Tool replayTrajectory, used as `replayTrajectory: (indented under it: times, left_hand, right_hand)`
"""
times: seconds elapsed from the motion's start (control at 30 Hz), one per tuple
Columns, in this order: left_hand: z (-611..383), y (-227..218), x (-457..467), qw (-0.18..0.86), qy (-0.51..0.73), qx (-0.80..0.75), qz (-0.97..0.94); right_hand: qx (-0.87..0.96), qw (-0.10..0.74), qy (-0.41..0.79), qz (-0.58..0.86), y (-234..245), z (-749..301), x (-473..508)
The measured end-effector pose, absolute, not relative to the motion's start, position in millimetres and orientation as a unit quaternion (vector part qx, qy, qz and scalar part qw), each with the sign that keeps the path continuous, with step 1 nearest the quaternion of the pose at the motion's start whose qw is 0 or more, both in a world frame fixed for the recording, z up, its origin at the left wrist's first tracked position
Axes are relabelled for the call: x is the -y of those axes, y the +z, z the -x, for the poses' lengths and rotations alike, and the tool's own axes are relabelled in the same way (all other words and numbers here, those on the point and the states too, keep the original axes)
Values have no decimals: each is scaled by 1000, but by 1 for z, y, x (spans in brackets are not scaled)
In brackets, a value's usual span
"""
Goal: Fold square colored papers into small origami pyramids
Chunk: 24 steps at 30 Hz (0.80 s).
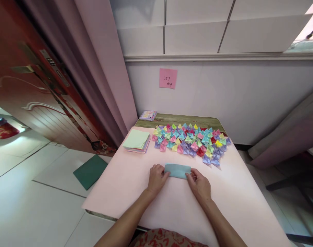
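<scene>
A light blue sheet of paper (177, 170), folded into a long rectangle, is held between my two hands just over the pink table cover. My left hand (158, 178) pinches its left end, thumb on the near edge. At the right end my right hand (199, 183) grips the paper between thumb and curled fingers. Beyond the hands lies a dense spread of small folded paper shapes (187, 140) in many colours. To their left is a stack of square paper (136, 140), pale green on top.
The table (120, 188) has a pink cover, with wood grain bare at the back. A small pack (148, 115) lies at the far left corner. On the wall hangs a pink note (168, 78). A green mat (91, 171) is on the floor by the door (38, 85).
</scene>
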State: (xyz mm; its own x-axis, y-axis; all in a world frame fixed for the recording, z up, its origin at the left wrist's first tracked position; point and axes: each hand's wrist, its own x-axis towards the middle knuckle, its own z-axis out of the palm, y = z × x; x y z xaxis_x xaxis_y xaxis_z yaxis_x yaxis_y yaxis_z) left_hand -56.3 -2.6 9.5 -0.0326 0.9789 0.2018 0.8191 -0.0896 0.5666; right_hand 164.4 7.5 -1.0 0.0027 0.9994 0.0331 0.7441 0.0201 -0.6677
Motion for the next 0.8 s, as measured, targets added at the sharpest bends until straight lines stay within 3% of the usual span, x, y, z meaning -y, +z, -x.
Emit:
replayTrajectory:
  times: [0.23, 0.6, 0.7, 0.8]
  left_hand:
    - [45, 1, 6, 86, 303, -681, -662]
    - [48, -8, 7, 103, 308, -663, -675]
    - [50, -9, 8, 109, 311, -660, -675]
    - [51, -8, 8, 129, 342, -650, -667]
  right_hand:
    - [656, 218, 188, 698, 5, -157, -20]
    - [697, 38, 224, 680, 34, -144, -63]
    - [700, 55, 223, 676, 32, -144, -58]
    - [692, 130, 235, 670, 26, -146, -49]
